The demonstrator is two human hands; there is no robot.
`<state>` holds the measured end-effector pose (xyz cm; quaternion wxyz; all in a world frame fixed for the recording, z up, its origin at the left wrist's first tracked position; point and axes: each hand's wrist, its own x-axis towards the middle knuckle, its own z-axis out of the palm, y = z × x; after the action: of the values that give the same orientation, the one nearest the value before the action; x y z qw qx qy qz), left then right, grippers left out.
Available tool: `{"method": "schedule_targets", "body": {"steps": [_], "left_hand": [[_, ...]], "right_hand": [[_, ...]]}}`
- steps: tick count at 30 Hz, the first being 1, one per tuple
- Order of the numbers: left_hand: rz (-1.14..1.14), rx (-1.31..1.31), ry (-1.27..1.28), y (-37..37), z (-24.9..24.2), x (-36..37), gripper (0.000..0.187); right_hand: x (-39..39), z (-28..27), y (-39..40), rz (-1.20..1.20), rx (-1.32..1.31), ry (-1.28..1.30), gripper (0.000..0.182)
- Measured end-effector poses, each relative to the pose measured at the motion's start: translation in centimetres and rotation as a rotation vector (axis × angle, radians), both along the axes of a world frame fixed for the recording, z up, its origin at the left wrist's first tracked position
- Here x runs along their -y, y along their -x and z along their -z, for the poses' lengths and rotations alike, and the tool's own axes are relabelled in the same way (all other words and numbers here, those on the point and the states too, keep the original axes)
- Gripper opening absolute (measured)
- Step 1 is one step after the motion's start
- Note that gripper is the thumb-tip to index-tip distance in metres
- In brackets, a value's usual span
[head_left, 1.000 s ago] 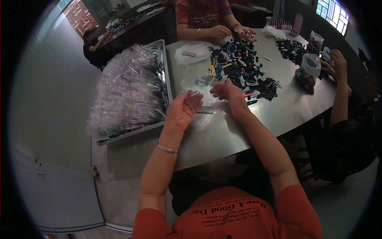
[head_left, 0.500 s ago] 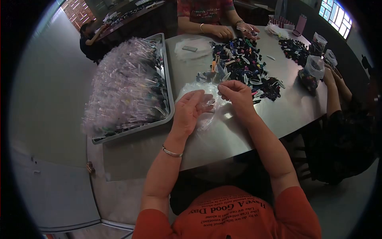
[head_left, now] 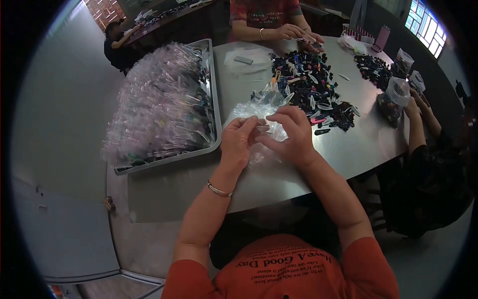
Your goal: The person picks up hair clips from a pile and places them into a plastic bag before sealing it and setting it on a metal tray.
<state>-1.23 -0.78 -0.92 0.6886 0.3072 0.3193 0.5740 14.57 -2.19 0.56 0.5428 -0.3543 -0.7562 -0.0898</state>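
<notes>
My left hand [head_left: 237, 141] is closed, thumb against fingers, on a small clear plastic bag whose outline is hard to make out. Close on its right, my right hand [head_left: 295, 137] is curved with thumb and forefinger apart, the tips near the left fingers. Under and beyond both hands lies a loose heap of clear plastic bags [head_left: 254, 109] on the metal table [head_left: 279, 187]. Just past them spreads a pile of hair clips [head_left: 311, 89], mostly dark, with some white, pink and orange ones.
On the left a grey tray [head_left: 217, 114] is heaped with filled clear packets [head_left: 164, 99]. Across the table a person's hands [head_left: 298, 37] handle a small item. To the right are another person's arm [head_left: 416, 117] and a bag of dark pieces [head_left: 391, 104]. A grey block [head_left: 243, 60] lies on flat bags.
My right hand has gone from a pinch to thumb and forefinger spread, and has moved nearer the left. My left fingers have closed together. The person opposite has brought both hands together.
</notes>
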Motion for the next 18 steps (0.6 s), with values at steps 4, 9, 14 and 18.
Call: {"method": "schedule_targets", "body": {"steps": [4,9,14,18], "left_hand": [[0.007,-0.058,-0.043,-0.5,-0.2,0.4,0.011],[-0.384,-0.812,-0.651,-0.1,-0.5,0.6,0.008],[-0.66,-1.284,-1.222,0.2,-1.6,0.6,0.016],[-0.576,-1.361,-1.227,-0.5,-1.3,1.0,0.035]], "right_hand": [[-0.3,0.2,0.4,-0.01,-0.054,0.045,0.041],[0.2,0.1,-0.3,-0.134,-0.29,0.429,0.023],[-0.5,0.2,-0.7,-0.539,-0.812,0.857,0.021],[-1.1,1.0,-1.1,-0.451,-0.898,0.995,0.018]]}}
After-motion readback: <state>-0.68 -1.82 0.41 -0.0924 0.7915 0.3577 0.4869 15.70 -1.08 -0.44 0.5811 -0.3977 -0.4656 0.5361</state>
